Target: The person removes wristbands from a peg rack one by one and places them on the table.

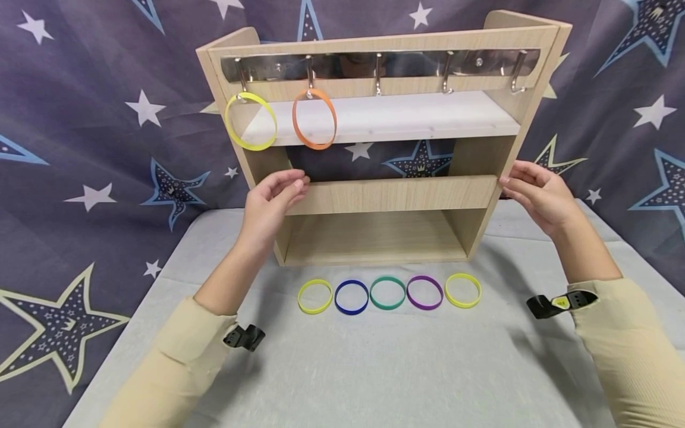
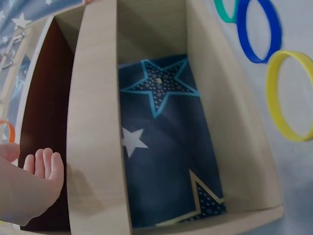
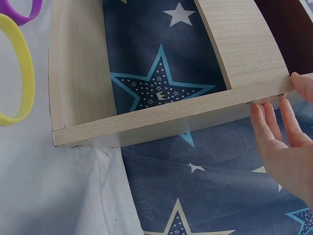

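A light wooden shelf unit (image 1: pixel 396 194) stands upright on the cloth. My left hand (image 1: pixel 275 199) is at the left end of its middle board, fingers slightly bent and nothing held; in the left wrist view that hand (image 2: pixel 32 183) hovers before the dark gap beside the board. With its fingertips, my right hand (image 3: pixel 288 127) touches the outer face of the right side panel (image 3: pixel 186 113), the thumb near the panel's front edge. A yellow ring (image 1: pixel 227 119) hangs on the leftmost hook of the metal rail (image 1: pixel 342 66), and an orange ring (image 1: pixel 334 119) on the hook beside it.
Before the unit, rings lie in a row on the grey cloth (image 1: pixel 374 368): yellow (image 1: pixel 299 297), blue (image 1: pixel 336 303), green (image 1: pixel 371 297), purple (image 1: pixel 441 295) and another yellow ring (image 1: pixel 479 291). Bare hooks (image 1: pixel 378 74) continue rightward along the rail. Star-patterned fabric (image 1: pixel 107 148) hangs behind.
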`<state>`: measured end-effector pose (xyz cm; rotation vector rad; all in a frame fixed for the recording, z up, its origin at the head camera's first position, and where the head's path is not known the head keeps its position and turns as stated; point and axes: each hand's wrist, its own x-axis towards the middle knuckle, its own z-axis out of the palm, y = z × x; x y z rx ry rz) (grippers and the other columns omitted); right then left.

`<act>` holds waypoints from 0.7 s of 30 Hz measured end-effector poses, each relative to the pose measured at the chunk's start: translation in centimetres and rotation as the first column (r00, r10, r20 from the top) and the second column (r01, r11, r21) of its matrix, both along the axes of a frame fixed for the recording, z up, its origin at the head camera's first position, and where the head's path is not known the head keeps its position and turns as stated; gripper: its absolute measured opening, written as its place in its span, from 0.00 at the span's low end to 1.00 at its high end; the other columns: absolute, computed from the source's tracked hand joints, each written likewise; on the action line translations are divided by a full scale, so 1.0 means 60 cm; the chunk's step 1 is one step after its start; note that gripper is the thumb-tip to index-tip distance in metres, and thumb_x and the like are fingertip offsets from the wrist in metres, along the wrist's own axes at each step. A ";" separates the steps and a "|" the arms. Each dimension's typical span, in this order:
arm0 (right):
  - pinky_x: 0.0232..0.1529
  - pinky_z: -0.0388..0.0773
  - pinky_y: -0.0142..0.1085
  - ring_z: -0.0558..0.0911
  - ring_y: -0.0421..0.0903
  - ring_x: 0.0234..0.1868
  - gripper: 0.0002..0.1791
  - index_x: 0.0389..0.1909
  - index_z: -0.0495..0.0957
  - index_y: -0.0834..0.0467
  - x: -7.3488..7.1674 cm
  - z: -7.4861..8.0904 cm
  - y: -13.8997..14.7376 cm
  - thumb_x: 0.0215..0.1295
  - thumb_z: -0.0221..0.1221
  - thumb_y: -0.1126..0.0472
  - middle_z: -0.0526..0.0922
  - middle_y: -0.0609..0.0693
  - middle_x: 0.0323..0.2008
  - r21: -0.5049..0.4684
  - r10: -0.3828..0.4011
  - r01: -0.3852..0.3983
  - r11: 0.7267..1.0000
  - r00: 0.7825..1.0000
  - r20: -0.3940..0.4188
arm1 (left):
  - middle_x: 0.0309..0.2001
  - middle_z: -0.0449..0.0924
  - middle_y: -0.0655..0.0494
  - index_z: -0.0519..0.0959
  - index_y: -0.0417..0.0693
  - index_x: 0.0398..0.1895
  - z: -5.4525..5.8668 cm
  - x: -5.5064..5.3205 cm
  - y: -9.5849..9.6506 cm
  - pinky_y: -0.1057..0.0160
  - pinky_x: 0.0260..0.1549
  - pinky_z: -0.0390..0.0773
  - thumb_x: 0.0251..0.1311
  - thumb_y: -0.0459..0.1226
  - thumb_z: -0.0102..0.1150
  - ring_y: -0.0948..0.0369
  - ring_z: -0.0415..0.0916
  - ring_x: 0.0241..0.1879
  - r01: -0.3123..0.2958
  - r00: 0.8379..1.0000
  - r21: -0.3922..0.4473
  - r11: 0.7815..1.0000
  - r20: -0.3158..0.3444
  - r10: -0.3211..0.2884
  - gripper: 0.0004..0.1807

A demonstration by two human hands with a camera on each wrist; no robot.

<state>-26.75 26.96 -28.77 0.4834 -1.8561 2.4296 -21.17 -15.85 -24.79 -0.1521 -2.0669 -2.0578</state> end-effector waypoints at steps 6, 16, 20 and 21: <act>0.43 0.83 0.23 0.83 0.36 0.39 0.16 0.45 0.81 0.55 0.001 0.000 0.002 0.62 0.56 0.76 0.83 0.44 0.36 -0.003 0.011 -0.011 1.000 1.000 0.007 | 0.43 0.79 0.60 0.74 0.45 0.48 0.019 -0.003 0.019 0.72 0.51 0.82 0.67 0.30 0.50 0.67 0.80 0.44 0.052 0.996 0.152 0.987 -0.079 -0.041 0.09; 0.43 0.83 0.23 0.83 0.36 0.39 0.15 0.44 0.81 0.54 0.000 0.003 -0.001 0.62 0.56 0.75 0.82 0.44 0.36 0.008 -0.002 0.002 1.000 1.000 0.014 | 0.48 0.76 0.55 0.68 0.35 0.60 0.047 -0.008 0.043 0.71 0.51 0.82 0.68 0.28 0.46 0.63 0.77 0.49 0.045 0.992 0.307 0.951 -0.129 -0.005 0.18; 0.43 0.83 0.23 0.83 0.36 0.39 0.15 0.43 0.81 0.54 0.001 0.002 0.001 0.62 0.56 0.75 0.82 0.44 0.36 0.000 0.003 -0.003 1.000 1.000 0.024 | 0.47 0.77 0.54 0.67 0.33 0.62 0.052 -0.010 0.050 0.73 0.48 0.83 0.68 0.28 0.45 0.62 0.78 0.47 0.054 0.994 0.359 0.932 -0.108 -0.016 0.19; 0.43 0.83 0.23 0.83 0.36 0.39 0.15 0.43 0.81 0.54 0.001 0.002 0.001 0.62 0.56 0.75 0.82 0.44 0.36 0.002 0.000 0.000 1.000 1.000 0.027 | 0.47 0.77 0.54 0.66 0.33 0.62 0.053 -0.011 0.052 0.73 0.48 0.83 0.69 0.28 0.45 0.62 0.78 0.46 0.056 0.994 0.367 0.929 -0.104 -0.019 0.20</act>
